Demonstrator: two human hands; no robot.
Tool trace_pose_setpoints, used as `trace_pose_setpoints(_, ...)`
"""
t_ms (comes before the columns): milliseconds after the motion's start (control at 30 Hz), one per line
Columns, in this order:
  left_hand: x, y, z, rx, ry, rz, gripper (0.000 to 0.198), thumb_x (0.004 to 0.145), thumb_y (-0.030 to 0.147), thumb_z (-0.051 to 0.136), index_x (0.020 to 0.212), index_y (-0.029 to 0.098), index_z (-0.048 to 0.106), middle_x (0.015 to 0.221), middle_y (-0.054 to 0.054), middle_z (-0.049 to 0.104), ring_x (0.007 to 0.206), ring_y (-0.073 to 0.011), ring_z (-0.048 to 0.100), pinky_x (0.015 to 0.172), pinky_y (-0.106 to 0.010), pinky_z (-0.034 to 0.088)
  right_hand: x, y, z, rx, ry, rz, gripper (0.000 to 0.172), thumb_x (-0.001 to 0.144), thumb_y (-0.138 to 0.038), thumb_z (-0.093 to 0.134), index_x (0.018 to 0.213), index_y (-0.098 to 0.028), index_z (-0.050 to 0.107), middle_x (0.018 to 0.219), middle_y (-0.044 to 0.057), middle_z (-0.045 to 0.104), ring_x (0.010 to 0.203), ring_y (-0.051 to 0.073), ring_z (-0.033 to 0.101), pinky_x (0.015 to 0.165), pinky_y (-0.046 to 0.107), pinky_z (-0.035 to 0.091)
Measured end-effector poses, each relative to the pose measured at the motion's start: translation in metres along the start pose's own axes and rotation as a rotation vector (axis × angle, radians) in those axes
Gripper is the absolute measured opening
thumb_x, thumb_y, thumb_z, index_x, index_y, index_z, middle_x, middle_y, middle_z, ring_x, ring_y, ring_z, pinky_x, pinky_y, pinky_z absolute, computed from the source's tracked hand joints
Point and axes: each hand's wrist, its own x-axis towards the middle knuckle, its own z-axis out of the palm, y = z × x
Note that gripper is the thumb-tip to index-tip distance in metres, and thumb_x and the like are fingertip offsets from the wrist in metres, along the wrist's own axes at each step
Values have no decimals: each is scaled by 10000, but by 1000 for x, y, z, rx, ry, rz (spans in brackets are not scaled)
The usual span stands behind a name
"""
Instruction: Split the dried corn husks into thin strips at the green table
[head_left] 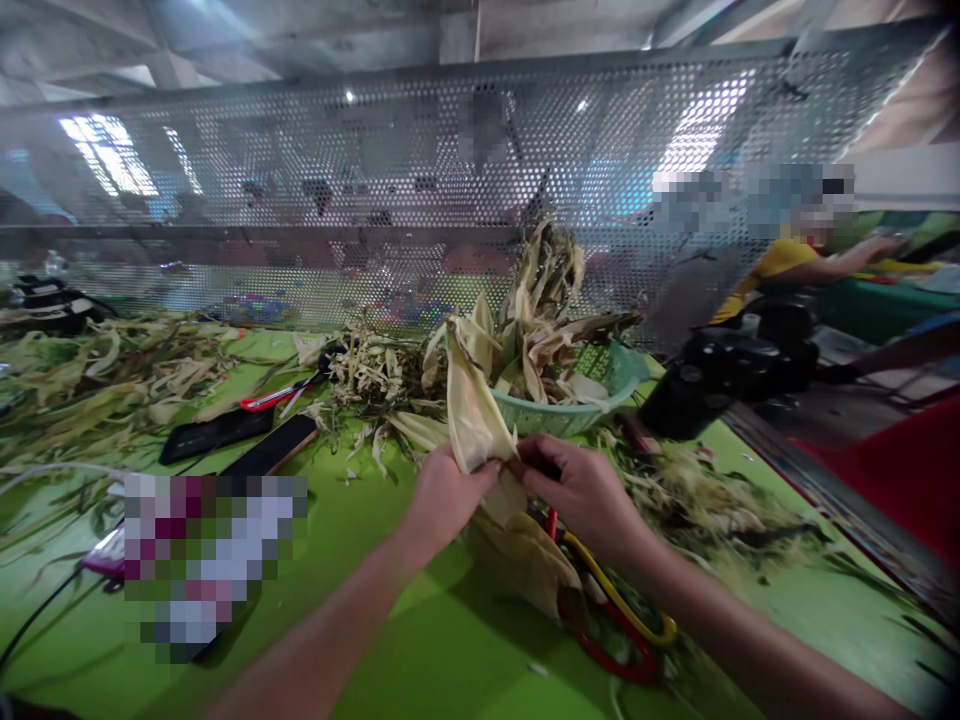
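Note:
A pale dried corn husk (471, 410) stands upright between my hands. My left hand (450, 500) is closed on its lower left part, the thumb pressed against its face. At the husk's right edge my right hand (574, 485) pinches it between thumb and fingertips. Another broad husk (521, 555) lies below my hands. Partly beneath my right forearm are scissors with red and yellow handles (626, 610); their blades are mostly hidden. Just beyond my hands a green plastic basket (626, 372) holds more dried husks (540, 330).
Loose husks (135, 370) cover the table's left side, near a black phone (217, 435) and a red-handled cutter (277, 395). Corn silk (705, 500) lies at right. A perforated metal screen (337, 200) stands behind the green table (390, 640). A person in a yellow sleeve (784, 262) works at far right.

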Motion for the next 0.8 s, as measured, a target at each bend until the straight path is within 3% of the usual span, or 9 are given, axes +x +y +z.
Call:
trace_pose_setpoints(500,-6,-1,1,58,-3,86,134,732,296,653,792,192,714,769,-79,666,685,-203,572,670,-300,426,1,-1,2,-113,-10,-22,126,787,-289,521,761,-197,603,624,0,598,558,153,522,528,239,342)
trace_pose_setpoints(667,-8,-1,3,-21,38,148,75,701,276,684,727,208,702,751,-72,639,740,-219,561,769,-310,432,0,-5,2,-155,16,-12,123,763,-287,512,728,-199,591,640,14,619,574,166,538,542,246,347)
trace_pose_setpoints(800,-10,4,4,-105,-18,119,87,697,274,695,760,217,712,839,-82,676,871,-256,574,882,-337,428,1,-1,3,-84,-3,24,78,729,-264,534,694,-199,557,588,-10,564,537,145,483,515,237,328)
